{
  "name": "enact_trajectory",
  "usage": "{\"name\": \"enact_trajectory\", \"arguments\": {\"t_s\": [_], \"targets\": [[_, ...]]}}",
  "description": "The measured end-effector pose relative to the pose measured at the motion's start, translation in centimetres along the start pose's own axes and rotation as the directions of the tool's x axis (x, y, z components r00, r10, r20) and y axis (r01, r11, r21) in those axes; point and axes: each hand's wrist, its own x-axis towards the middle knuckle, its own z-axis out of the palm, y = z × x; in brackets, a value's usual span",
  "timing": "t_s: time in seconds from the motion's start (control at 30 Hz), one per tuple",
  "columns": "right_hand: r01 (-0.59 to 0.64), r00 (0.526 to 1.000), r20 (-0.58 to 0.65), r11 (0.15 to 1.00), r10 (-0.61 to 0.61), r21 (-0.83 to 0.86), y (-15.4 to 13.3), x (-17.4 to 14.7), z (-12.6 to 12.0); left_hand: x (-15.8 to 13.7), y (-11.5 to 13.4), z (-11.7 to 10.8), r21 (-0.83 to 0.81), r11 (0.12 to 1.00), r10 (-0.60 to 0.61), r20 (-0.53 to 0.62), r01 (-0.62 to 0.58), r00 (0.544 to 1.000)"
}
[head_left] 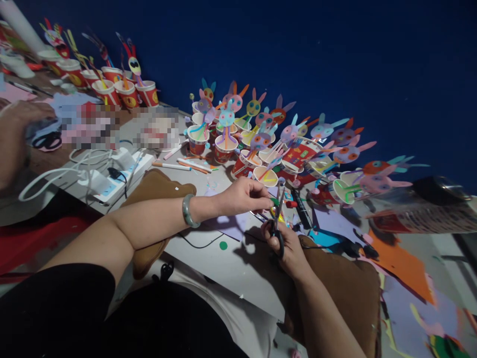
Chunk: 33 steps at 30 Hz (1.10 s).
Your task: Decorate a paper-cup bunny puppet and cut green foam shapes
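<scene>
My left hand [246,196], a bracelet on its wrist, pinches a small piece of green paper [275,202] between thumb and fingers. My right hand [289,251] grips a pair of scissors [276,223] by its dark handles, blades pointing up and away from me. The blades are right beside the green piece; whether they touch it I cannot tell. A small green paper circle [223,245] lies on the table in front of me. Purple paper [234,226] is under my hands, and a black marker [302,211] lies just past the scissors.
Behind my hands stand several paper cups [225,149] holding paper rabbit heads. A power strip [124,178] with white cables is at left, near a brown cushion [152,191]. Orange paper [402,266] and a clear-wrapped cup stack [421,214] are at right. Another person's hand [28,117] is at far left.
</scene>
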Motion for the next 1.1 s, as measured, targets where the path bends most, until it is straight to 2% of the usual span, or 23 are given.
{"name": "enact_trajectory", "arguments": {"t_s": [0.43,0.87,1.1], "targets": [[-0.009,1.0,0.002,1.0,0.009,0.006,0.08,0.06,0.09,-0.14,-0.1,0.25,-0.03,0.999,-0.037,0.0,0.037,0.999],[-0.046,0.999,0.005,0.999,0.046,-0.017,0.21,-0.02,0.01,-0.14,-0.25,-0.14,0.016,1.0,-0.001,0.034,0.001,0.999],[-0.039,0.999,-0.003,0.998,0.038,-0.04,0.08,-0.06,-0.09,-0.14,-0.02,-0.07,0.005,1.0,-0.012,0.017,0.012,1.0]]}}
